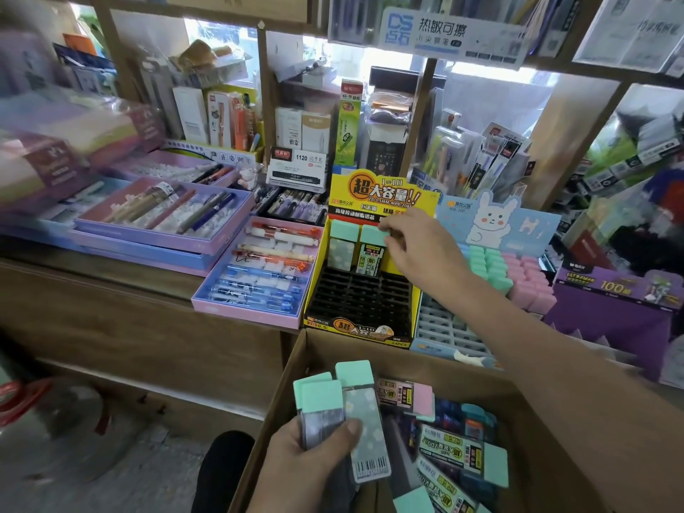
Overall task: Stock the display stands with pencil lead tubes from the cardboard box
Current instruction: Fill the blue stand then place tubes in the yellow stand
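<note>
A yellow display stand (pixel 361 329) with a black slotted tray stands on the counter edge. Two mint-capped lead tubes stand in its back row: one (pixel 342 244) at the left, another (pixel 372 253) beside it. My right hand (pixel 418 246) pinches the cap of that second tube, which sits in its slot. My left hand (pixel 314 457) grips a fan of three mint-capped tubes (pixel 351 409) over the cardboard box (pixel 296 379). More mint and pink-capped tubes (pixel 459 453) lie loose in the box.
A blue rabbit-printed stand (pixel 499 224) to the right holds mint and pink tubes, with empty slots in front. A purple stand (pixel 610 290) sits further right. Pink and lilac pen trays (pixel 255 275) fill the counter to the left. Shelves of stationery rise behind.
</note>
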